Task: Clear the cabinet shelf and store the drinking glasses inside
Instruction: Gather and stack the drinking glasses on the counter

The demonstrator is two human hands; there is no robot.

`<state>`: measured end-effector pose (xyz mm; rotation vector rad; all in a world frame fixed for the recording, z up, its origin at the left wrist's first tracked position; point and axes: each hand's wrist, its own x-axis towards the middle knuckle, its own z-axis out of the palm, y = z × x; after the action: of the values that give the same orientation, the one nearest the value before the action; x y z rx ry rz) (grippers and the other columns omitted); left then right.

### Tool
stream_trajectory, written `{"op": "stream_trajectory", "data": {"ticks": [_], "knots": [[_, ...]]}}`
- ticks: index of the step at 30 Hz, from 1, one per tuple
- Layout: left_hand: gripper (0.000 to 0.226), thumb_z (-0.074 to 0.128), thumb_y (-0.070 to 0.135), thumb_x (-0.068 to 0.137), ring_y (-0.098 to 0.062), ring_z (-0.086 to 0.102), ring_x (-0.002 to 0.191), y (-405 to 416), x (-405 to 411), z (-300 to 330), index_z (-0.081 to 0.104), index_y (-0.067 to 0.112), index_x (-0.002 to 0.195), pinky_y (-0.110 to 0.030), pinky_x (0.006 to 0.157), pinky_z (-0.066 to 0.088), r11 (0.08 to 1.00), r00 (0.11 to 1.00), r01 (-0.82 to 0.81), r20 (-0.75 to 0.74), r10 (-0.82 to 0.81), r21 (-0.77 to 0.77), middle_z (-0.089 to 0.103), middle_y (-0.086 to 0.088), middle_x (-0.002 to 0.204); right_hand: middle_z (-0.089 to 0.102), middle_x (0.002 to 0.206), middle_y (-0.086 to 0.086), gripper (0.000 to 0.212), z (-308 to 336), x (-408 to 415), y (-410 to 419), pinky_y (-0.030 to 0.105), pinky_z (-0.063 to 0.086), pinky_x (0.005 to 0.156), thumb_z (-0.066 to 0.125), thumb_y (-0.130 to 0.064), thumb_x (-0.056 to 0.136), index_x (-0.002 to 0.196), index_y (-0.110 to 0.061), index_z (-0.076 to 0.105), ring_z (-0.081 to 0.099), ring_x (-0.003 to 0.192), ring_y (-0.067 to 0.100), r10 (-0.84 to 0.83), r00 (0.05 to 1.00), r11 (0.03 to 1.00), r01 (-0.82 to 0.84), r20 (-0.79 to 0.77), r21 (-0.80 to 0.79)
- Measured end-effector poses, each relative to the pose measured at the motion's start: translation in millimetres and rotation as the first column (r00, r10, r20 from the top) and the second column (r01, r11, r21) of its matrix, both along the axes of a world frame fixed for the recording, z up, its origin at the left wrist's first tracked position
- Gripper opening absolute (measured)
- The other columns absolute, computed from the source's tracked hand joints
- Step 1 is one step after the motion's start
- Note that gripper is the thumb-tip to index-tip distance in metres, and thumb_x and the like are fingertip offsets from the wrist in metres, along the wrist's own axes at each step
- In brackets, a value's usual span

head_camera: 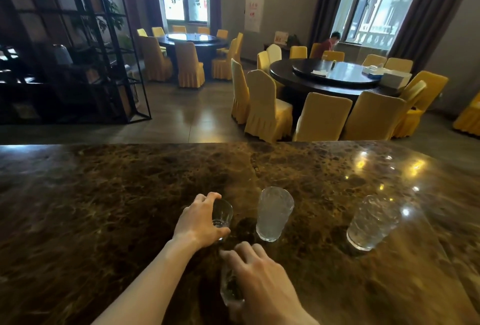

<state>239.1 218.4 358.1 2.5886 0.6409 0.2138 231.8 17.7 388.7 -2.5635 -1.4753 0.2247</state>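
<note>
Left hand [201,221] fingers curl around small clear glass [222,214] just left of tall ribbed glass [274,214]; right hand [262,278] closes on near glass [230,289]; lift both vertically, avoiding contact.

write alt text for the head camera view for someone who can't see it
A person's left hand grips a small clear glass on a dark brown marble counter, while the right hand closes over another clear glass nearer the camera. Two tall textured glasses stand to the right; yellow-covered chairs fill the room behind.
</note>
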Motion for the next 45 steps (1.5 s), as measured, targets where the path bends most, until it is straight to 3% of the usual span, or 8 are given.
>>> {"op": "stream_trajectory", "data": {"ticks": [5, 17, 21, 24, 29, 35, 41, 45], "knots": [[0.089, 0.088, 0.049, 0.066, -0.021, 0.057, 0.119, 5, 6, -1, 0.04, 0.038, 0.14, -0.04, 0.097, 0.054, 0.999, 0.999, 0.035, 0.004, -0.035, -0.006, 0.052, 0.005, 0.133, 0.044, 0.14, 0.005, 0.088, -6, -8, 27, 0.038, 0.049, 0.098, 0.08, -0.027, 0.075, 0.147, -0.016, 0.031, 0.043, 0.121, 0.024, -0.011, 1.0, 1.0, 0.011, 0.012, -0.027], [0.092, 0.09, 0.054, 0.061, -0.02, 0.059, 0.118, 8, 15, -4, 0.043, 0.036, 0.137, -0.036, 0.095, 0.055, 0.998, 0.998, 0.061, 0.007, -0.061, -0.007, 0.055, 0.003, 0.132, 0.038, 0.147, 0.008, 0.092, -12, -16, 37, 0.04, 0.044, 0.103, 0.078, -0.025, 0.075, 0.151, -0.016, 0.028, 0.04, 0.126, 0.027, -0.002, 0.999, 1.0, 0.002, -0.032, -0.008], [0.102, 0.084, 0.065, 0.059, -0.022, 0.055, 0.125, 6, 11, 3, 0.031, 0.04, 0.143, -0.039, 0.098, 0.053, 0.996, 0.995, 0.083, -0.056, -0.084, -0.012, 0.049, 0.003, 0.141, 0.023, 0.16, 0.006, 0.095, 3, -15, 26, 0.042, 0.036, 0.111, 0.074, -0.049, 0.08, 0.155, -0.025, 0.019, 0.027, 0.142, 0.027, 0.015, 0.996, 0.999, -0.018, -0.086, -0.03], [0.112, 0.072, 0.079, 0.06, -0.021, 0.044, 0.135, 5, 7, 22, 0.017, 0.043, 0.151, -0.044, 0.107, 0.045, 0.992, 0.992, 0.121, -0.037, -0.12, 0.038, 0.039, 0.003, 0.15, 0.046, 0.143, -0.009, 0.068, 21, -3, -12, 0.032, 0.046, 0.097, 0.057, -0.066, 0.08, 0.141, -0.04, 0.039, 0.046, 0.127, 0.014, -0.057, 0.998, 0.983, 0.057, -0.004, 0.173], [0.101, 0.062, 0.086, 0.063, -0.006, 0.033, 0.139, -28, 16, 72, 0.023, 0.049, 0.148, -0.038, 0.114, 0.035, 0.93, 0.917, 0.364, 0.156, -0.368, 0.052, 0.037, 0.016, 0.15, 0.062, 0.104, -0.009, 0.035, 67, 68, -106, 0.027, 0.052, 0.072, 0.071, -0.044, 0.079, 0.111, -0.031, 0.065, 0.06, 0.092, 0.011, -0.423, 0.889, 0.817, 0.29, 0.177, 0.498], [0.104, 0.073, 0.074, 0.065, -0.015, 0.031, 0.142, -89, 59, 85, 0.016, 0.051, 0.149, -0.043, 0.115, 0.033, 0.856, 0.868, 0.496, -0.039, -0.496, 0.145, 0.031, 0.013, 0.155, 0.035, 0.15, 0.008, 0.095, 86, 169, -174, 0.05, 0.029, 0.116, 0.072, -0.067, 0.071, 0.15, -0.031, 0.031, 0.026, 0.143, 0.032, -0.581, 0.758, 0.794, 0.607, 0.297, 0.004], [0.081, 0.077, 0.053, 0.075, -0.017, 0.046, 0.128, -100, 76, 74, 0.035, 0.043, 0.143, -0.036, 0.104, 0.042, 0.87, 0.915, 0.402, -0.122, -0.383, 0.284, 0.048, 0.007, 0.14, 0.043, 0.14, 0.005, 0.096, 61, 200, -200, 0.044, 0.05, 0.097, 0.08, -0.055, 0.07, 0.149, -0.037, 0.028, 0.049, 0.125, 0.028, -0.604, 0.794, 0.785, 0.607, 0.063, -0.124], [0.077, 0.081, 0.051, 0.072, -0.019, 0.05, 0.121, -96, 77, 73, 0.042, 0.043, 0.138, -0.035, 0.098, 0.048, 0.911, 0.926, 0.372, -0.144, -0.349, 0.177, 0.05, 0.007, 0.133, 0.045, 0.137, 0.004, 0.095, 48, 202, -204, 0.041, 0.051, 0.095, 0.081, -0.054, 0.071, 0.147, -0.033, 0.029, 0.054, 0.12, 0.026, -0.574, 0.818, 0.819, 0.572, -0.045, -0.052]]}}
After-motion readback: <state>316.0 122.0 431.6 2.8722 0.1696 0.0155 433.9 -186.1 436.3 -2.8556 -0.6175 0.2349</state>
